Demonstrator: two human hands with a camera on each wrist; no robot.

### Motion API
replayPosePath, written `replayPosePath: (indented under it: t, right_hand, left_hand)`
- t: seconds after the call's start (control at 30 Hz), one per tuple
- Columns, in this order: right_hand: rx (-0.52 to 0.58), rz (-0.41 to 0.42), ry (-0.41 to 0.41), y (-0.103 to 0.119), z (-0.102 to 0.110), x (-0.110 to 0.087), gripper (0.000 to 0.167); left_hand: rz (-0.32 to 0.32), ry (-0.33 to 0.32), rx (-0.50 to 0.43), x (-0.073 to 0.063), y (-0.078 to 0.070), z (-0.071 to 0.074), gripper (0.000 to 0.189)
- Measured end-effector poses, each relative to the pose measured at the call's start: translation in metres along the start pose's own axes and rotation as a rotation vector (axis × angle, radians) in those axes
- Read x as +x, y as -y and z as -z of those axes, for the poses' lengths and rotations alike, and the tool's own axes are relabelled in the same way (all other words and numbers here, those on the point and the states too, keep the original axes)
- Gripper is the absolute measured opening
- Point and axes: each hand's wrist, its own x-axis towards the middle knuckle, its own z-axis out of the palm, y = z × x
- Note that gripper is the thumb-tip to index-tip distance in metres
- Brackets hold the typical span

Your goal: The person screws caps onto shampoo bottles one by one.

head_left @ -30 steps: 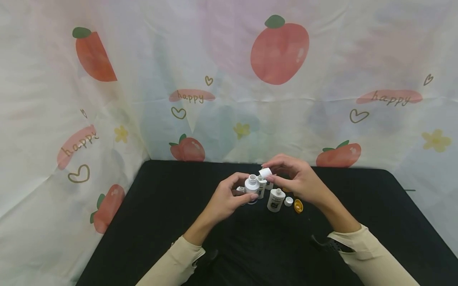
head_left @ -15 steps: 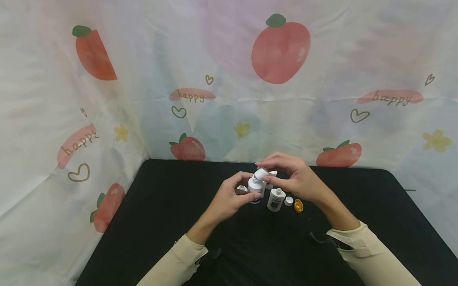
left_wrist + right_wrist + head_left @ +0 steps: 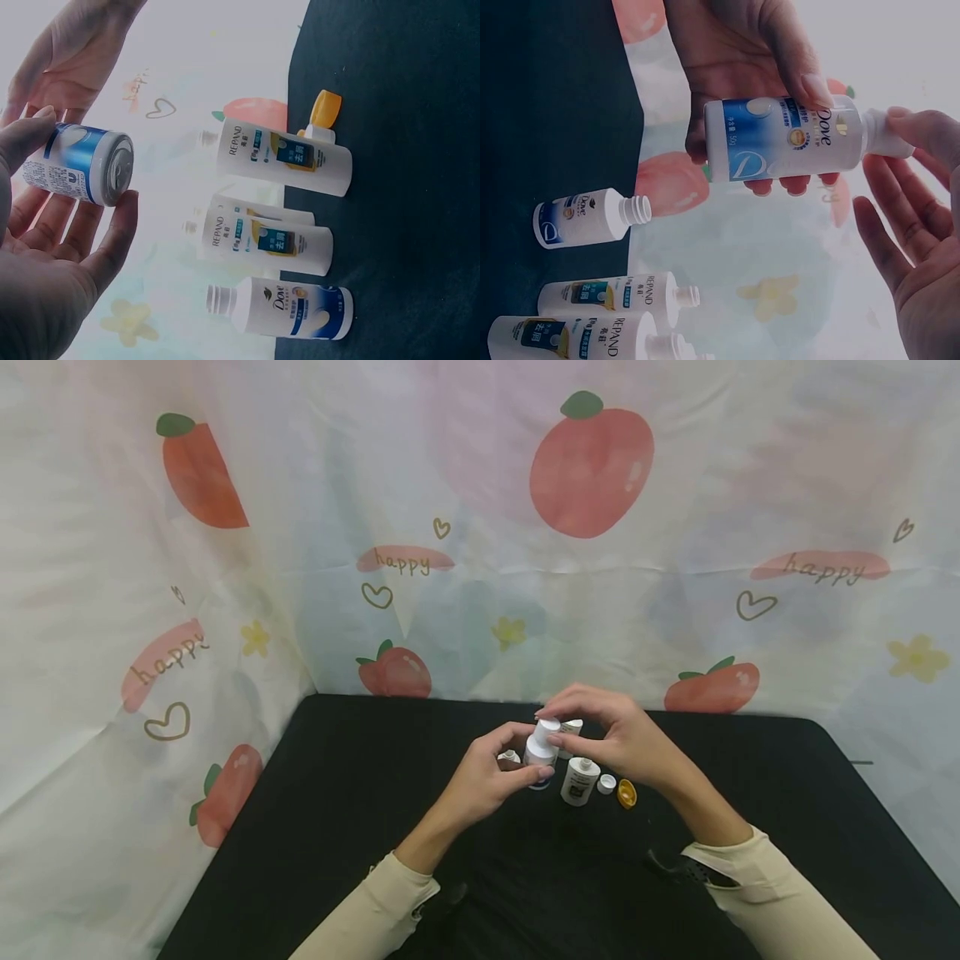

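My left hand [image 3: 480, 768] grips a small white-and-blue Dove bottle [image 3: 780, 139] round its body, raised over the table. With thumb and fingertips my right hand [image 3: 615, 735] pinches a white cap [image 3: 889, 139], which sits over the bottle's neck. In the left wrist view the bottle's base faces the camera, and its cap end is hidden. Below the hands stand an uncapped Dove bottle [image 3: 300, 309] and several uncapped white REPAND bottles [image 3: 285, 157]. One REPAND bottle is partly hidden behind another.
Right of the front bottle lie a loose white cap [image 3: 607, 784] and an orange cap [image 3: 627, 793] on the black table [image 3: 360, 777]. A printed fabric backdrop [image 3: 480, 618] rises behind the table's far edge and along the left side.
The right hand has brought the tilted white cap left and down onto the bottle's bare neck. The left hand has moved the bottle slightly right. The standing bottles have stayed put.
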Motion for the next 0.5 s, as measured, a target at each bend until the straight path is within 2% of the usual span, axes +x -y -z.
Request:
replayPosePath:
  t: [0.5]
  right_hand:
    - [-0.012,-0.004,0.012,-0.0025,0.0006,0.0006,0.039]
  left_hand:
    - [0.004,-0.006,-0.015,-0.0002,-0.0004,-0.0004,0.043]
